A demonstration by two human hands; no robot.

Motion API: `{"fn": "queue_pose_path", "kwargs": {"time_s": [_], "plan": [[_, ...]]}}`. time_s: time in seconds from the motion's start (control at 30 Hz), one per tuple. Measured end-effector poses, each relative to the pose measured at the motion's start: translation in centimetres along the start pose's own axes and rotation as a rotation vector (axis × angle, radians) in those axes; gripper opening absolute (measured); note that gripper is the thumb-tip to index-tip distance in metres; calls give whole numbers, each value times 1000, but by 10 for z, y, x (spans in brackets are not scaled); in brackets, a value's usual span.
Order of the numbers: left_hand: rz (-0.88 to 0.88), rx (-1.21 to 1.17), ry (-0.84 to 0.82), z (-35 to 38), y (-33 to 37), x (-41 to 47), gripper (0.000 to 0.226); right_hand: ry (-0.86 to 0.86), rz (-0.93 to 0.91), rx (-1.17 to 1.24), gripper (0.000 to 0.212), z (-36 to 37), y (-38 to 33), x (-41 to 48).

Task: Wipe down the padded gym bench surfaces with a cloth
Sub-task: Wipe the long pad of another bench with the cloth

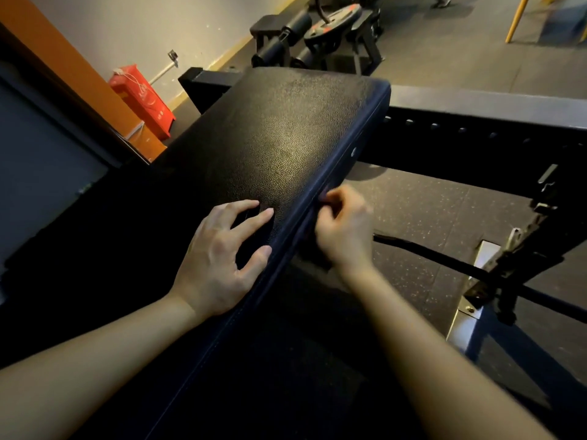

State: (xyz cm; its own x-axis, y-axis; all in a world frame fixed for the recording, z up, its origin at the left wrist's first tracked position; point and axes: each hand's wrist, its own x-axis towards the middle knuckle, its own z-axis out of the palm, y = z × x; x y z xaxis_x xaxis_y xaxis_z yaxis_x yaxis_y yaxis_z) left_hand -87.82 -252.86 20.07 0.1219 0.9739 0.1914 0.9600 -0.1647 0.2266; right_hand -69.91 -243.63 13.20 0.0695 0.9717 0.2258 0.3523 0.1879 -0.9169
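Observation:
The black padded bench [279,131] runs diagonally through the view, with a dark blue side edge [346,154] along its right. My left hand [222,255] lies flat on the pad's top near that edge, fingers spread. My right hand [343,227] is curled against the side edge, its fingers pinched on what looks like a dark cloth [313,254] hanging just below the hand. The cloth is hard to tell apart from the dark pad and shadow.
A black steel frame beam with holes [460,128] crosses behind the bench. A bar and bracket [508,265] stand at the right over speckled rubber flooring [422,211]. A red box [143,100] leans on the wall; weight equipment [320,36] sits at the back.

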Motion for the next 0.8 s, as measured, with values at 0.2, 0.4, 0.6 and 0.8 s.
{"fn": "queue_pose_path", "kwargs": {"time_s": [0.2,0.4,0.6,0.8], "plan": [[-3,7,-3,0,2,0,57,40,118,-64,12,-6,7,24],[5,8,-3,2,-1,1,57,-129,-85,-1,15,-6,-9,-34],[6,15,-14,1,-2,1,57,95,81,-175,15,-14,16,84],[9,24,-13,1,-1,1,58,-192,-93,15,16,-8,-7,-37]]}}
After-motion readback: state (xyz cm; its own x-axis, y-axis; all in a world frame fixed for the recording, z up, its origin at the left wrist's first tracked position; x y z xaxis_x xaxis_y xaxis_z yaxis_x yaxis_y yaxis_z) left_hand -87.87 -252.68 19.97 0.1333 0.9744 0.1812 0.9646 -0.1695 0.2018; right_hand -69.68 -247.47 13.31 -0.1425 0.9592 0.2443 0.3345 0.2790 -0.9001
